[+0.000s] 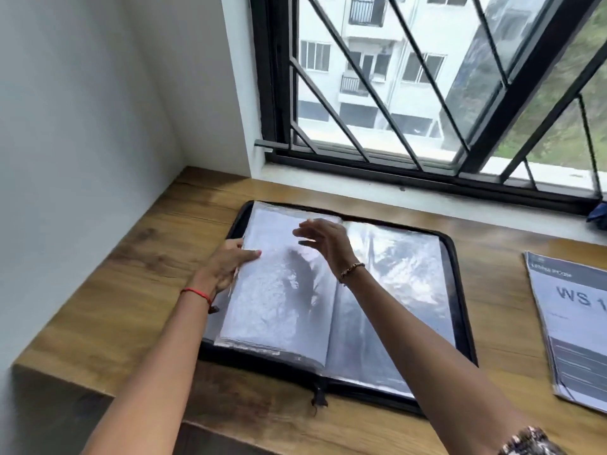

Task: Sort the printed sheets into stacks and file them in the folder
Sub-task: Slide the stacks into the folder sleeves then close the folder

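Observation:
A black zip folder [460,290] lies open on the wooden table, showing clear plastic sleeves on both sides. My left hand [226,264] holds the left edge of the sleeve stack [279,310], thumb on top and fingers underneath. My right hand [323,243] hovers above the upper part of the left page, fingers spread and relaxed, holding nothing. A stack of printed sheets [574,326] marked "WS 1" lies on the table to the right of the folder, partly cut off by the frame edge.
The table [131,290] ends at a white wall on the left and a barred window [427,93] behind. Its front edge runs just below the folder. A dark blue object [597,215] sits at the far right on the sill.

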